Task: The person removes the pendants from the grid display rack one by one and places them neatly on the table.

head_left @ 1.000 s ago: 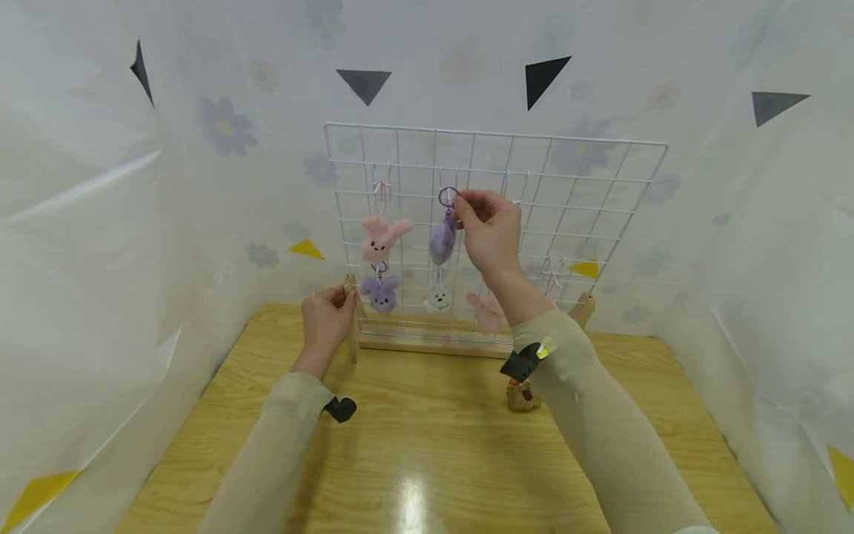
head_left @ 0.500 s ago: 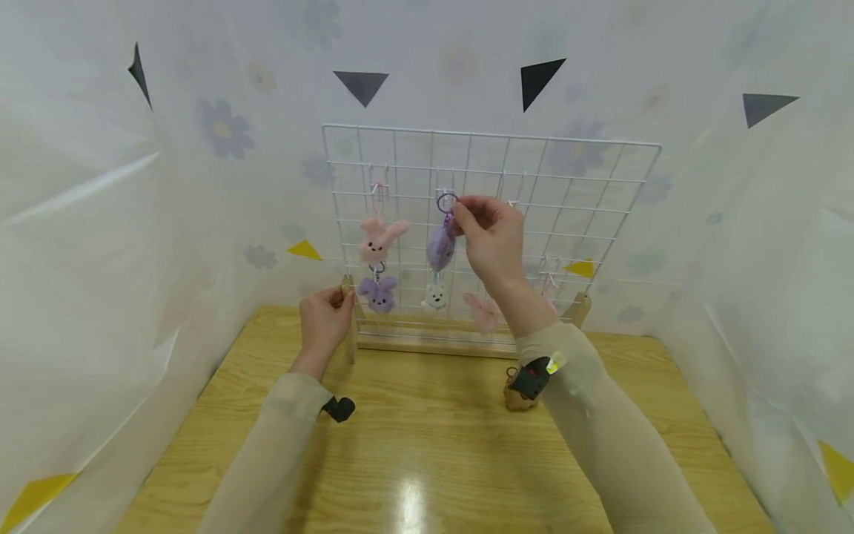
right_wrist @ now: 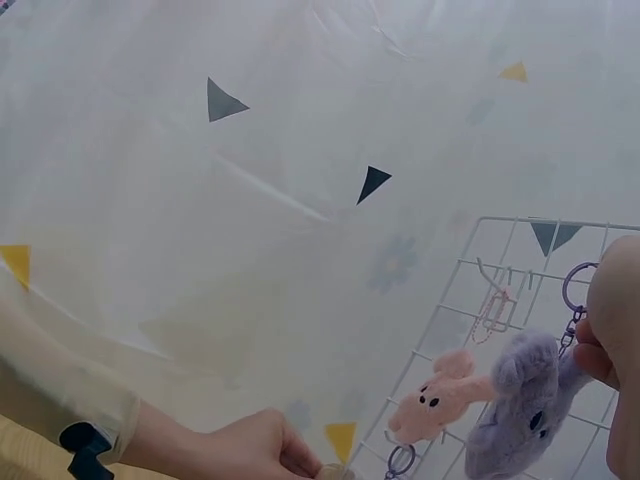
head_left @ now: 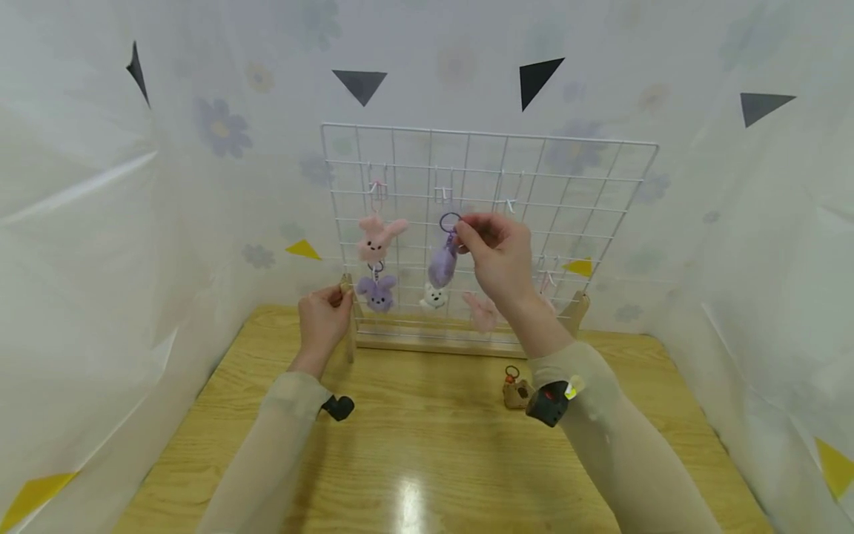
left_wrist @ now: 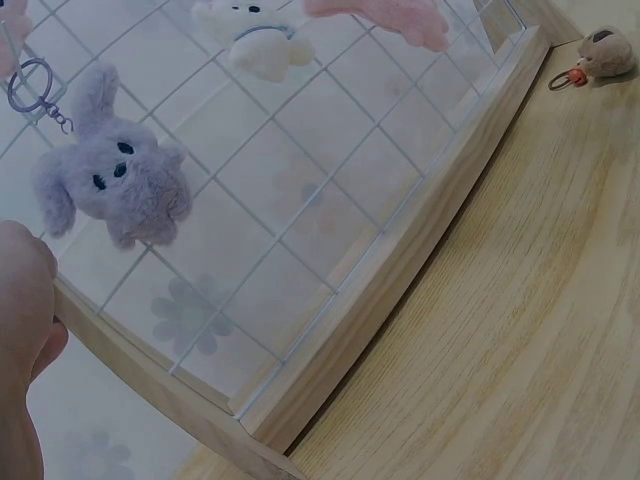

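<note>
Right hand (head_left: 502,256): thumb and fingers pinch a purple plush keychain (head_left: 443,265) at its ring (head_left: 450,222). The keychain hangs in front of the white wire grid (head_left: 430,130), ring just below the middle upper hook (head_left: 443,194) in the head view, plush body overlapping the upper part of the white plush (head_left: 435,298). Left hand (head_left: 323,320): thumb and fingers closed on the upper end of the left wooden upright (head_left: 351,337); in the left wrist view the fingertips are mostly out of frame. On the left side of the grid, a pink plush (head_left: 375,241) hangs above a second purple plush (head_left: 378,294), the latter with eyes facing outward. Right of the white plush, a pale pink plush (head_left: 480,311) hangs low, near the right forearm. Brown plush (head_left: 516,395) with a dark ring lies on the wooden table (head_left: 427,445), right side, nearer than the wooden base bar (head_left: 427,345), beside the right wrist's black camera (head_left: 548,404).
</note>
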A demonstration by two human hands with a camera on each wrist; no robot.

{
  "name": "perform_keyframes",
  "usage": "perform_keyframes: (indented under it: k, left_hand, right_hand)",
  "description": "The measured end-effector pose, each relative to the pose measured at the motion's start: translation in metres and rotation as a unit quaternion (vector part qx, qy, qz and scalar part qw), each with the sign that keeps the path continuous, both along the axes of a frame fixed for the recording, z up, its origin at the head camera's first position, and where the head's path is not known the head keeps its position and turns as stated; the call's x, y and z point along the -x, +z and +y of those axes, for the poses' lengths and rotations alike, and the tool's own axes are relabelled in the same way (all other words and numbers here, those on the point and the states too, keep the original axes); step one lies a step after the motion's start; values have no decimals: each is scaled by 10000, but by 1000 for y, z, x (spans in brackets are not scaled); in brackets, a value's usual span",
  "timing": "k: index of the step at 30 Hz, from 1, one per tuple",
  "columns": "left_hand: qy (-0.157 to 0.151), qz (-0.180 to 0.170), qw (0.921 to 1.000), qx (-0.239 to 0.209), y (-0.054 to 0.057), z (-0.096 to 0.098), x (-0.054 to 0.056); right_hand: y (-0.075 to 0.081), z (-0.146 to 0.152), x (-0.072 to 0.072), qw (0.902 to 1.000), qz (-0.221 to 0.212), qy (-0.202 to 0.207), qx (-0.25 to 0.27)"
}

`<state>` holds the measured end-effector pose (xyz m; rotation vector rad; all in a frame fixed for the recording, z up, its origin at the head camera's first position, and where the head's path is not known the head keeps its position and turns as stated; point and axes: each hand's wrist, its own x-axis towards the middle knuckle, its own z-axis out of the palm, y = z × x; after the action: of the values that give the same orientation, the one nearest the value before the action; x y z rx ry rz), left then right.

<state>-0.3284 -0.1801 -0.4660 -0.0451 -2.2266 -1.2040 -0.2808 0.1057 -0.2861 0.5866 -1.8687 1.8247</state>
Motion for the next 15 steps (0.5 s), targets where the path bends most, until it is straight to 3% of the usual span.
perform_keyframes:
  k: [15]
  left_hand:
    - [24,48,10000,77,-3,0,2]
  right_hand:
    - [-28,22,-27,9975,-289,240,-606]
